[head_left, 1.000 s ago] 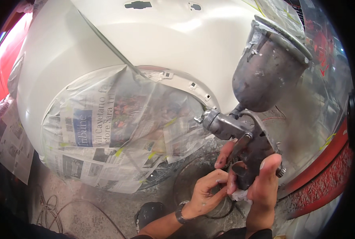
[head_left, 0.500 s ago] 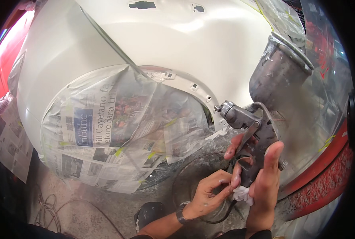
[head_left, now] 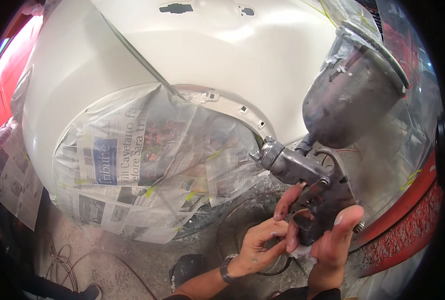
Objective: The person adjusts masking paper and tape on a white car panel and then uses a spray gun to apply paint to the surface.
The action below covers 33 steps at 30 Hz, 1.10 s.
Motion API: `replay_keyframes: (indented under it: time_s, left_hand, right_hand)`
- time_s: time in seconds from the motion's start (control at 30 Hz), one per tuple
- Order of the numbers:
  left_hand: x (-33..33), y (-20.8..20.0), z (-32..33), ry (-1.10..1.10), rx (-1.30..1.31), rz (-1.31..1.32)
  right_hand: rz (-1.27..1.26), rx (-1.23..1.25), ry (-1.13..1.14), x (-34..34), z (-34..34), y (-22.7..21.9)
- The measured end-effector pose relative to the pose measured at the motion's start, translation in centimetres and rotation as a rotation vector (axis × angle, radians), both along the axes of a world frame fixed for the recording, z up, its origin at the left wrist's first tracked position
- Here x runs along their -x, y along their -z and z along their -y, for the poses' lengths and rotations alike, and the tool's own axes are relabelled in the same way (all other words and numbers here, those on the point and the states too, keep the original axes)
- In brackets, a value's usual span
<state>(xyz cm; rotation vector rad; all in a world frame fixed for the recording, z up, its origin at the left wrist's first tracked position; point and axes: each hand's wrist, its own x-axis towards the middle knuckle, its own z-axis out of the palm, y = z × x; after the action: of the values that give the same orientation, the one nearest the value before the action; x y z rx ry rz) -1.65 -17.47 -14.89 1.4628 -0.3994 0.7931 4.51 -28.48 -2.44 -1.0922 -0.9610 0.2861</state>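
Note:
My right hand [head_left: 327,250] is wrapped round the handle of a grey metal spray gun [head_left: 327,182], fingers at its trigger. The gun's nozzle points left, over the papered wheel arch. On its upper side sits a large paint-smeared cup [head_left: 355,92]. White cloth or tissue [head_left: 302,252] is bunched at the base of the handle. Beside it is my left hand [head_left: 262,245], wearing a dark wristband, its thumb and fingers drawn together; their tips meet the right hand's fingers, so what they hold is hidden. A dark hose [head_left: 277,271] runs below the handle.
A pale car body panel [head_left: 222,55] fills the far side. Newspaper and plastic masking [head_left: 132,165] cover the wheel opening. A red curved edge [head_left: 397,200] borders the right. Coiled hose [head_left: 60,265] and a person's shoe [head_left: 91,292] are on the floor at lower left.
The spray gun and my right hand have shifted slightly down, and the cup looks larger and closer. My left hand has barely moved. A person's leg and shoe have come in at lower left.

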Motion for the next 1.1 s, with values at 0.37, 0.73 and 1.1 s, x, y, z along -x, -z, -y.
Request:
replay_keyframes:
  time_s: [0.37, 0.73, 1.1]
  left_hand:
    - [-0.3, -0.1, 0.3, 0.040, 0.046, -0.040]
    - [-0.3, -0.3, 0.5, 0.044, 0.021, 0.018]
    - [0.1, -0.7, 0.7, 0.019, 0.008, 0.030]
  right_hand:
    - [-0.081, -0.018, 0.109, 0.1, -0.2, -0.6]
    - [-0.032, -0.034, 0.065, -0.2, 0.2, 0.1]
    - [-0.110, 0.094, 0.057, 0.4, 1.1, -1.2]
